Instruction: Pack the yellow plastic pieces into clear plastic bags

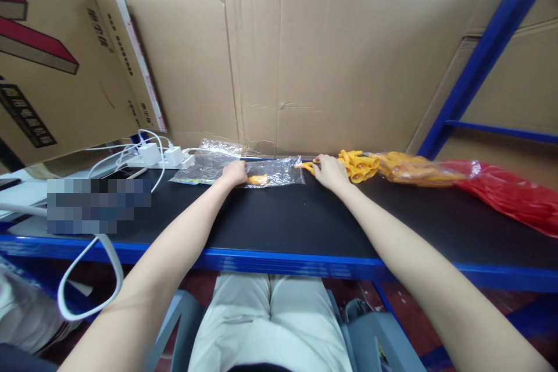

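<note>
My left hand [235,173] is closed on a clear plastic bag [285,171] that lies flat on the black tabletop. A small orange piece [258,180] shows beside its fingers, apparently inside the bag. Near the bag's right end, my right hand [332,172] is closed around a thin orange plastic piece [306,167], whose tip points left toward the bag. Just right of that hand sits a pile of orange plastic pieces [364,167] with round, cup-like ends. Their exact kind is unclear.
A bag of orange pieces [410,170] and a red plastic bag [514,195] lie to the right. At left are a white power strip [187,160] with chargers and a looping white cable [115,261]. A cardboard wall [326,70] stands behind; a blue edge [296,261] runs along the front.
</note>
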{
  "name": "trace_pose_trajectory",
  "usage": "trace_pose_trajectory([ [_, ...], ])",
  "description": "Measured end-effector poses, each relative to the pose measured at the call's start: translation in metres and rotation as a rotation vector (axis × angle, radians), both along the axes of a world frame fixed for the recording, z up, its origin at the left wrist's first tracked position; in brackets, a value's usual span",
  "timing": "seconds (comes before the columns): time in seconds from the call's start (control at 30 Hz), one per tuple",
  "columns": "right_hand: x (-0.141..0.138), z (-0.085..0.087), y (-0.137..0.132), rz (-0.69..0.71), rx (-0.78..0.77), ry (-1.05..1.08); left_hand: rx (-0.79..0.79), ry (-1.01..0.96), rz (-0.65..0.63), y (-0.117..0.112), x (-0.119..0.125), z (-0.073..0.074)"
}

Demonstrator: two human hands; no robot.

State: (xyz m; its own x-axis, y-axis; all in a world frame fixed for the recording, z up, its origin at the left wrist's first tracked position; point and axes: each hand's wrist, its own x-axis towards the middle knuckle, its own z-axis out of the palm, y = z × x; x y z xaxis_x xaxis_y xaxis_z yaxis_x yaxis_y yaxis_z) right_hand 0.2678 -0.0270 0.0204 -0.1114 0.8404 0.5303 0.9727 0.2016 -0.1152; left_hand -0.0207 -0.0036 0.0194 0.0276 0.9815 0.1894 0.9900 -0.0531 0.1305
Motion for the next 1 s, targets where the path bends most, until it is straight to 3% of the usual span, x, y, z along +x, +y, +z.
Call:
trace_pose_trajectory([
  [0.23, 0.005, 0.006, -0.005, -0.075, -0.343, -0.018, 0.010, -0.001, -0.011, 0.003, -0.001, -0.002],
  [0.43, 0.013, 0.024, -0.014, -0.126, -0.220, 0.132, -0.002, 0.003, -0.018, 0.002, 0.000, -0.001],
  [0.57, 0.018, 0.036, -0.023, 0.039, -0.152, 0.245, 0.001, 0.015, -0.017, 0.001, 0.000, -0.001],
  [0.7, 0.011, 0.041, -0.033, 0.228, -0.259, 0.177, -0.015, 0.011, -0.007, -0.001, 0.000, 0.000],
  [0.8, 0.002, 0.036, -0.035, 0.335, -0.340, 0.133, -0.017, 0.005, 0.013, -0.002, 0.001, 0.001],
  [1.0, -0.012, 0.018, -0.026, 0.461, -0.310, 0.157, -0.019, -0.048, -0.014, 0.004, 0.002, -0.004],
])
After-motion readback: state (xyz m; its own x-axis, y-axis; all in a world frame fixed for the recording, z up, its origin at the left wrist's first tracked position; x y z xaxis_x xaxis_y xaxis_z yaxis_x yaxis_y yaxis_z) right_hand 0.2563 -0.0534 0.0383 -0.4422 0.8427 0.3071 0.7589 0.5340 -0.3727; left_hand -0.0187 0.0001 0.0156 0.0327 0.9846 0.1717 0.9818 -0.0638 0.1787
